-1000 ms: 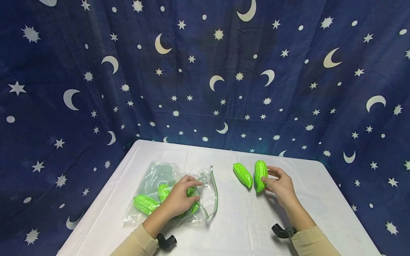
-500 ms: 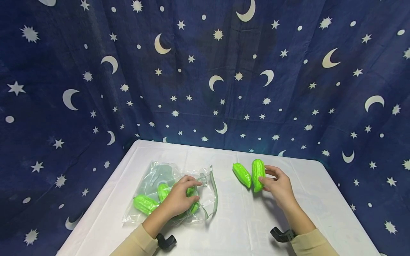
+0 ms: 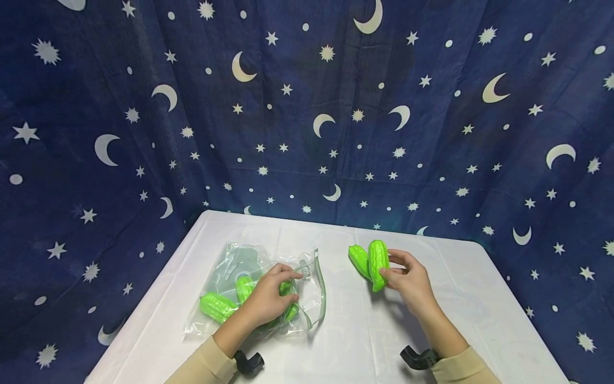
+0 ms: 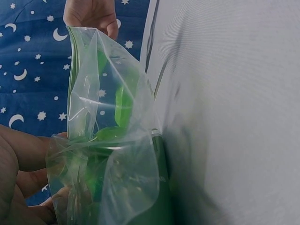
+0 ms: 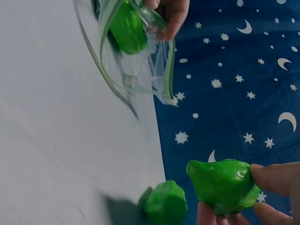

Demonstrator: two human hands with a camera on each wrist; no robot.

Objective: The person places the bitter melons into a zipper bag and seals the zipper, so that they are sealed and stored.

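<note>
My right hand (image 3: pixel 412 280) grips a bright green bitter melon (image 3: pixel 378 261) between thumb and fingers. In the right wrist view this held bitter melon (image 5: pixel 222 185) is off the table. A second bitter melon (image 3: pixel 357 257) lies just left of it, partly covered by it in the head view. On the left, a clear zip bag (image 3: pixel 323 290) with a green edge lies with its mouth to the right. Several bitter melons (image 3: pixel 218 306) are inside it, some hidden under my left hand (image 3: pixel 268 296). That hand pinches the bag's film near the mouth, which stands partly apart.
A white-covered table (image 3: pixel 345 341) carries everything. Behind it and at both sides hangs a dark blue curtain (image 3: pixel 297 122) with moons and stars. Black camera mounts (image 3: pixel 249 364) sit on both wrists.
My right hand has moved left with the bitter melon, which now overlaps the second one in the head view. The left hand and the bag have stayed still.
</note>
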